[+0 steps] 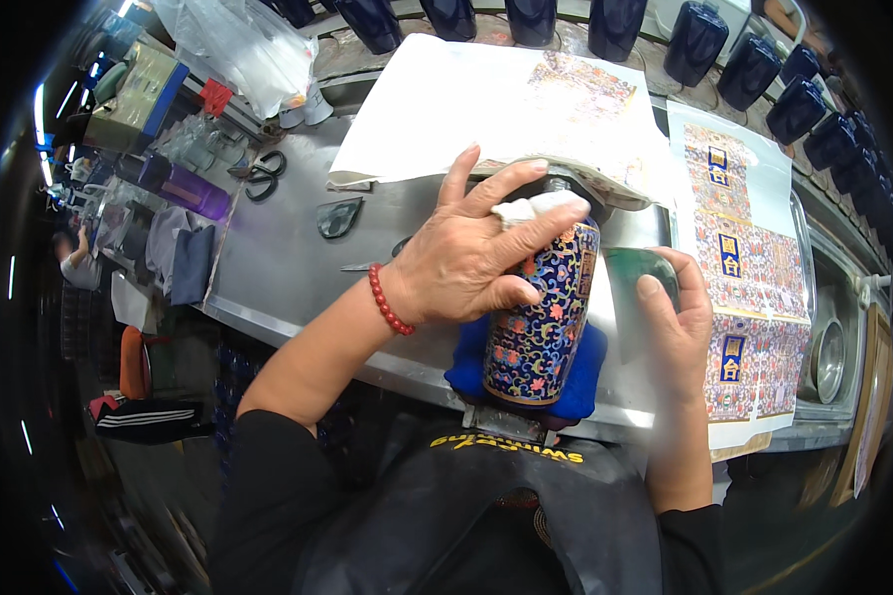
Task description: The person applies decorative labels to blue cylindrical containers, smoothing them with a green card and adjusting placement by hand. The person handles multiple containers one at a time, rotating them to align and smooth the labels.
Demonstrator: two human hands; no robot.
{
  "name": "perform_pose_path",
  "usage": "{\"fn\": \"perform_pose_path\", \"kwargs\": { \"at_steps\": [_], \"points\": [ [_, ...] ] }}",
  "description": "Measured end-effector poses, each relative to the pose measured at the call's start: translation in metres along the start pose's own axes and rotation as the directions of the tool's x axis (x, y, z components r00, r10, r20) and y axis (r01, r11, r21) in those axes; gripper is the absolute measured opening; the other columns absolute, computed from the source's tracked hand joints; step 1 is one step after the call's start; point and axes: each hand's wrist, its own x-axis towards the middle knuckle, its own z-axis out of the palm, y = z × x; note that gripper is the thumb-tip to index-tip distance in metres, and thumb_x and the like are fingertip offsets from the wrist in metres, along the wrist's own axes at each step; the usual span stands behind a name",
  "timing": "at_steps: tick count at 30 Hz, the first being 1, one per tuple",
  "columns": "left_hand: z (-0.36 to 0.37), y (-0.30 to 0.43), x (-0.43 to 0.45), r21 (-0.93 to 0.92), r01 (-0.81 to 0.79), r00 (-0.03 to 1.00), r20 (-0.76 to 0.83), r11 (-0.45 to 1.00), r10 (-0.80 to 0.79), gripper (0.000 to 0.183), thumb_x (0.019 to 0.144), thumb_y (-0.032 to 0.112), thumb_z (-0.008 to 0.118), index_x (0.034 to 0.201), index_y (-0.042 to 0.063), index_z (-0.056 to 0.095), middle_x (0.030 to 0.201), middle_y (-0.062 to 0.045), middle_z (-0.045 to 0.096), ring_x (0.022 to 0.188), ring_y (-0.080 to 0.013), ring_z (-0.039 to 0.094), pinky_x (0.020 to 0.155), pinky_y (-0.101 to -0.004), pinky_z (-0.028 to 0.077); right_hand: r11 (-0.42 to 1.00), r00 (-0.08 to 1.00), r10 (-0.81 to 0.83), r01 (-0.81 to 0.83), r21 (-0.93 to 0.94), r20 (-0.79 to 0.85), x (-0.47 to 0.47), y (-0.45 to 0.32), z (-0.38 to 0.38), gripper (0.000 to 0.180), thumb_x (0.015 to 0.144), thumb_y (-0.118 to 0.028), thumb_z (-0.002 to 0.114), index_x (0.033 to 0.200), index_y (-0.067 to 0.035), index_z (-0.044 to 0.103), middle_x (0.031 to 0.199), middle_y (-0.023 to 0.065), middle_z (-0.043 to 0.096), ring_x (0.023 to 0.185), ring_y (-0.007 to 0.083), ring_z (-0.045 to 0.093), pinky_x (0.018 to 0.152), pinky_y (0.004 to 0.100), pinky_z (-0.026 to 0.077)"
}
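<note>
A dark blue bottle with a colourful floral pattern point(539, 320) leans on a blue cloth point(469, 357) at the near edge of the metal worktop. My left hand point(472, 238), with a red bead bracelet at its wrist, presses a white cloth point(532, 208) against the bottle's shoulder; its fingers are spread and the thumb rests near the bottle's side. To the right of the bottle, my right hand point(677, 312) grips a green translucent scraper point(636, 275) between thumb and fingers. Printed floral decal sheets point(770, 260) lie on white paper at the right.
White paper sheets point(446, 111) cover the worktop's far part. Scissors point(264, 177), a dark scraper-like piece point(339, 217) and a purple bottle point(186, 190) lie at the left. Plain dark blue bottles point(696, 44) line the far side. At the right is a sink holding a metal bowl point(830, 361).
</note>
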Motion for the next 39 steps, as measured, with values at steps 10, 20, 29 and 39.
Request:
{"fn": "perform_pose_path", "kwargs": {
  "at_steps": [10, 20, 29, 39],
  "points": [
    [-0.006, 0.003, 0.017, 0.121, -0.116, 0.992, 0.055, 0.986, 0.110, 0.071, 0.100, 0.068, 0.032, 0.144, 0.019, 0.058, 0.088, 0.002, 0.075, 0.140, -0.0207, 0.045, 0.124, -0.0554, 0.003, 0.991, 0.994, -0.098, 0.093, -0.101, -0.045, 0.000, -0.008, -0.007, 0.024, 0.099, -0.010, 0.064, 0.120, 0.000, 0.057, 0.096, 0.0034, 0.064, 0.081, 0.0061, 0.060, 0.068, 0.0206, 0.052],
    [-0.006, 0.093, -0.050, -0.018, 0.219, 0.974, 0.061, 0.976, -0.217, 0.096, 0.083, 0.072, 0.061, 0.154, 0.010, 0.042, 0.145, -0.023, 0.054, 0.146, -0.0446, 0.032, 0.119, -0.0656, 0.005, 0.996, 0.995, -0.079, 0.081, 0.044, -0.053, -0.002, 0.003, -0.003, 0.026, 0.098, -0.011, 0.066, 0.121, -0.001, 0.057, 0.098, 0.0042, 0.065, 0.080, 0.0066, 0.062, 0.065, 0.0200, 0.053],
    [0.038, 0.080, -0.094, -0.239, 0.253, 0.964, -0.015, 0.937, -0.264, 0.119, 0.080, 0.054, 0.079, 0.159, -0.005, 0.013, 0.156, -0.026, 0.039, 0.146, -0.0499, 0.031, 0.120, -0.0651, 0.005, 0.993, 0.980, -0.040, 0.017, 0.119, 0.195, -0.034, 0.009, -0.009, 0.031, 0.096, -0.013, 0.069, 0.122, 0.000, 0.058, 0.107, 0.0049, 0.066, 0.096, 0.0098, 0.060, 0.087, 0.0249, 0.049],
    [0.012, 0.031, -0.035, -0.083, 0.119, 0.993, -0.017, 0.989, -0.120, 0.108, 0.090, 0.081, 0.039, 0.157, -0.002, 0.026, 0.155, -0.026, 0.040, 0.148, -0.0431, 0.029, 0.122, -0.0592, 0.009, 0.984, 0.988, 0.017, 0.011, -0.179, 0.152, -0.038, 0.019, 0.006, 0.026, 0.099, -0.014, 0.065, 0.120, -0.001, 0.057, 0.104, 0.0033, 0.063, 0.096, 0.0086, 0.056, 0.086, 0.0238, 0.047]
  ]
}}
